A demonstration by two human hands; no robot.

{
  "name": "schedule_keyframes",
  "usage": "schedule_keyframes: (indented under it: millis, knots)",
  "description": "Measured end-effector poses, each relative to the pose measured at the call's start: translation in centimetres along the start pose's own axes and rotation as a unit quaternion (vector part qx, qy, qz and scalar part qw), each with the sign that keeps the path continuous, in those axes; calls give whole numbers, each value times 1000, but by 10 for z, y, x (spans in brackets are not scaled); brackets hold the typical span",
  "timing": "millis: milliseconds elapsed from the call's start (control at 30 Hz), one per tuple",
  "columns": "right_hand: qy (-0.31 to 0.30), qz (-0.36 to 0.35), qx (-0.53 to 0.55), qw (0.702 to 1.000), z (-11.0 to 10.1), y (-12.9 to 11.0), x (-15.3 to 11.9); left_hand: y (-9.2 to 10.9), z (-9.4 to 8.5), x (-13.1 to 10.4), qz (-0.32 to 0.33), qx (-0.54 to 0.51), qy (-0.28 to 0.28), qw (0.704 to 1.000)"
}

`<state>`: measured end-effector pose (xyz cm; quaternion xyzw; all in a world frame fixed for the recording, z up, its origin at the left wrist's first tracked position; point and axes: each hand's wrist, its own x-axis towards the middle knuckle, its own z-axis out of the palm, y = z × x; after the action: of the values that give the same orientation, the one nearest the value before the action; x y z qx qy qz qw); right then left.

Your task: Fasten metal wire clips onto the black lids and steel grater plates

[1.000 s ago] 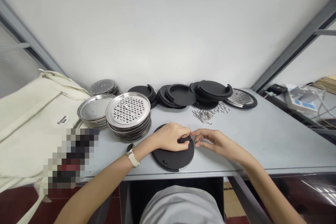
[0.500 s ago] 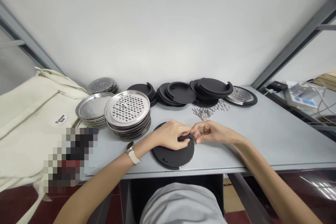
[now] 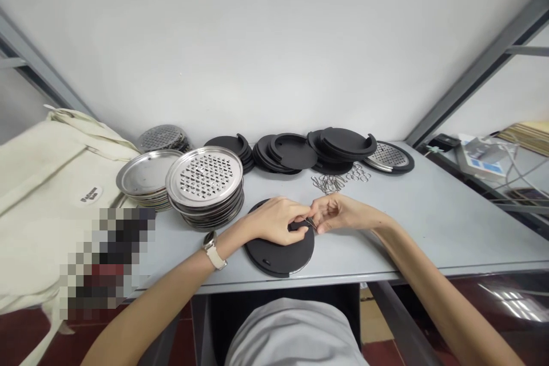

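A round black disc (image 3: 278, 254) lies near the table's front edge, with a metal rim showing at its lower right. Over its upper part rests my left hand (image 3: 281, 220), thumb and fingers pinched at a small metal wire piece (image 3: 311, 221). My right hand (image 3: 332, 213) pinches the same wire piece from the right, beside the disc's edge. Behind my right hand lies a heap of small wire hooks (image 3: 329, 183), with wire rings (image 3: 358, 172) next to it. A stack of metal grater discs (image 3: 205, 177) stands left of the black disc.
Plain metal discs (image 3: 150, 174) and more grater discs (image 3: 160, 138) are at the left, beside a cream bag (image 3: 51, 200). Stacked black discs (image 3: 295, 151) line the wall. A black-rimmed grater (image 3: 390, 157) lies at the back right. Cables and a box (image 3: 480, 157) are far right.
The whole view has shifted slightly, so objects sit a little further left. Both hands keep nearly the same pinch on the wire piece at the disc.
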<state>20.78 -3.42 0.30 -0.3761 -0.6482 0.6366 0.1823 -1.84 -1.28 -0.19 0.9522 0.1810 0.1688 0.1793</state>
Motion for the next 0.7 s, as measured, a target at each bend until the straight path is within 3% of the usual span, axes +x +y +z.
schedule_keyframes:
  millis: [267, 467, 700]
  knots:
    - [6, -16, -4, 1000, 1, 0, 3, 1, 0, 0, -12, -10, -3, 1000]
    - [-37, -10, -36, 999, -4, -8, 10, 2, 0, -1, -21, -12, 5, 1000]
    - [8, -16, 1, 1000, 3, -1, -3, 0, 0, -1, -2, -27, 13, 1000]
